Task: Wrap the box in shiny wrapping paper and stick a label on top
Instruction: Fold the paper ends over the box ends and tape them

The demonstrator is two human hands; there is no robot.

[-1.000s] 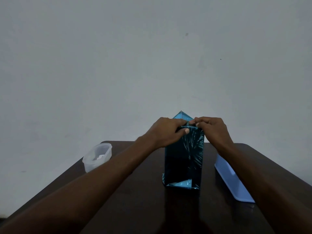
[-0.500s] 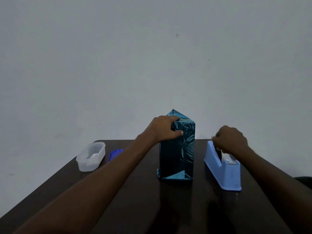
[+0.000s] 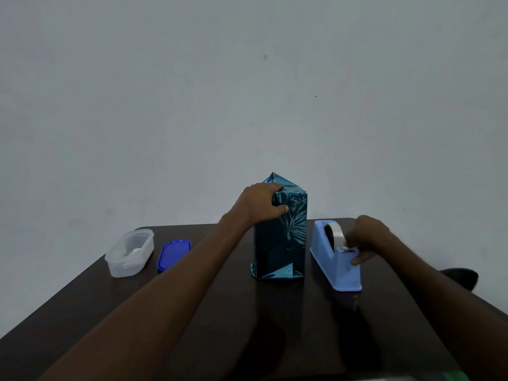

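Box upright mid-table, top flap pinned by left hand, fingers clamped on paper. Right hand fingers pinching tape at dispenser; pull short strip, keep flap pressed.

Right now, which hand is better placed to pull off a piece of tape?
The right hand: its fingers already rest at the cutter end of the tape dispenser. The left hand is busy pinning the paper on top of the wrapped box.
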